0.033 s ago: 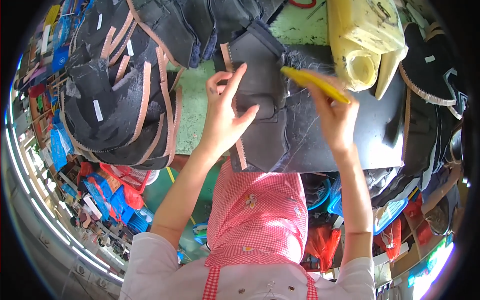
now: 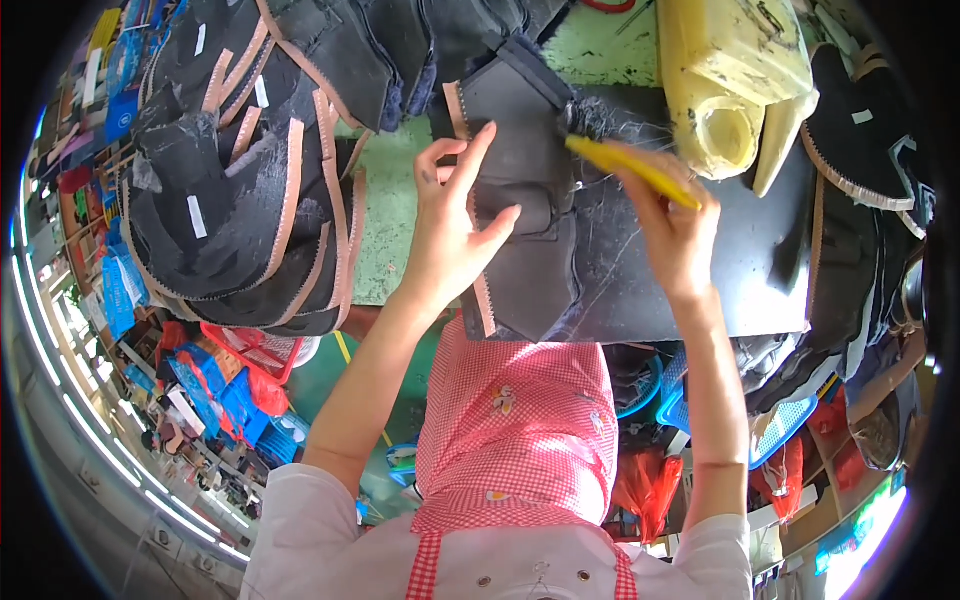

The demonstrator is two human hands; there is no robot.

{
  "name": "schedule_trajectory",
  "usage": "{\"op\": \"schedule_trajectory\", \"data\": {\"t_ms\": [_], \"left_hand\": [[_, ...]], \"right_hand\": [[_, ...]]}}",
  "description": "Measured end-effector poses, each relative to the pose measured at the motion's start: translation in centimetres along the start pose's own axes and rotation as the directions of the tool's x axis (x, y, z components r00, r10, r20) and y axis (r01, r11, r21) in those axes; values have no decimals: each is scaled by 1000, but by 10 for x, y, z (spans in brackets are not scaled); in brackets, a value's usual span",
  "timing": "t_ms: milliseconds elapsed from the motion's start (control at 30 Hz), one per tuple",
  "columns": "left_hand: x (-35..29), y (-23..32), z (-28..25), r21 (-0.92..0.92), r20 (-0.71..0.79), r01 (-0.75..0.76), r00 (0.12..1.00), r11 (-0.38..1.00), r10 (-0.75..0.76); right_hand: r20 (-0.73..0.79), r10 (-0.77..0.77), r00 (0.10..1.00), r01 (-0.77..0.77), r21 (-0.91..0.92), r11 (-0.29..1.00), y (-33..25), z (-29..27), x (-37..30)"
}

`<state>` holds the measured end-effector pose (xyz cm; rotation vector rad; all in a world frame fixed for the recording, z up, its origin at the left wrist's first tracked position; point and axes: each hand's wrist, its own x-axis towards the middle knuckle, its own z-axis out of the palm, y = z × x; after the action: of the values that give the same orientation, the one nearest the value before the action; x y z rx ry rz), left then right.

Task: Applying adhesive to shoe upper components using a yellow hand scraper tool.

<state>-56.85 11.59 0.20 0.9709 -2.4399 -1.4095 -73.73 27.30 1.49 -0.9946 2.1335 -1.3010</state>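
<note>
A black padded piece (image 2: 515,130) with a pale toothed strip along its left edge lies on a smooth black board (image 2: 690,260). My left hand (image 2: 450,205) is over that left edge, its thumb and index finger spread apart and the other fingers bent. Nothing is held in it; whether the fingertips touch the piece I cannot tell. My right hand (image 2: 680,225) grips a flat yellow tool (image 2: 630,165), whose tip points left at the piece's fuzzy right edge. The tip's working end is too unclear to name.
Stacked black pieces with pale strips (image 2: 210,220) cover the left of the green table (image 2: 385,235), and more lie at the back. A stained yellow plastic jug (image 2: 735,60) rests at the back right, beside further black pieces (image 2: 865,150). Blue baskets (image 2: 780,430) are low on the right.
</note>
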Motion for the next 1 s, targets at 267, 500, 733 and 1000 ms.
{"op": "schedule_trajectory", "data": {"t_ms": [267,500,733,1000], "left_hand": [[-3,-6,6,112,-50,-38,998,993,44],[-7,-7,10,159,-128,-109,983,981,130],[-14,-29,-13,-512,-77,204,957,834,-281],[-9,-26,-14,-525,-72,285,924,802,-375]], "right_hand": [[81,-68,994,65,35,997,-1,-16,-30],[381,-209,901,242,-38,970,17,-27,-91],[364,-134,922,107,94,990,-1,-12,-43],[212,-164,964,115,224,968,4,-10,-31]]}}
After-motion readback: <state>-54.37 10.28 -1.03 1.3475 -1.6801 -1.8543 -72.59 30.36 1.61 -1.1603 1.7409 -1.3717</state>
